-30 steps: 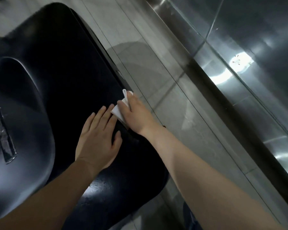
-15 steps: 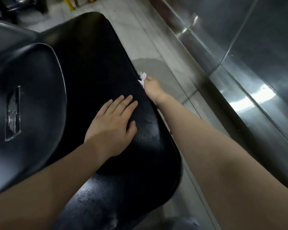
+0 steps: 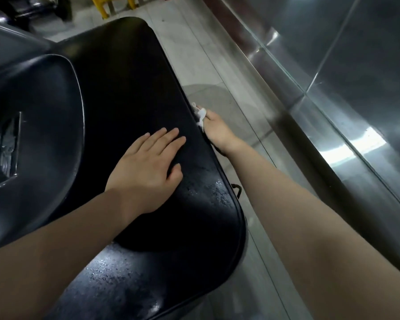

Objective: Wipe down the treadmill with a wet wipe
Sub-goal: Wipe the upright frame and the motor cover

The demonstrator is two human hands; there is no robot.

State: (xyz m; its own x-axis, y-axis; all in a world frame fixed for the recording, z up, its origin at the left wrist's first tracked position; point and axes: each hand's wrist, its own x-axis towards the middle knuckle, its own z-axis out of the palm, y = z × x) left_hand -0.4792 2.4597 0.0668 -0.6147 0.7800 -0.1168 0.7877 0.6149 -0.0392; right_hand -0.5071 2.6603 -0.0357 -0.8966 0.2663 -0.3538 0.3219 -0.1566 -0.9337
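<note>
Treadmill cover [image 3: 125, 93] glossy black, pale speckled droplets along near right edge. Raised hood [image 3: 37, 125] at left dark grey-black, dull sheen, silver-grey badge [image 3: 7, 151] set in it. Wet wipe [image 3: 200, 115] white, crumpled, at cover's right edge. Floor [image 3: 208, 72] pale grey tile, thin dark seams. Wall panels [image 3: 333, 54] brushed silver-grey, bright white glare patch. Yellow legs [image 3: 102, 6] at far end.

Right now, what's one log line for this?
left hand flat on treadmill | right hand holds wet wipe at its side edge
</note>
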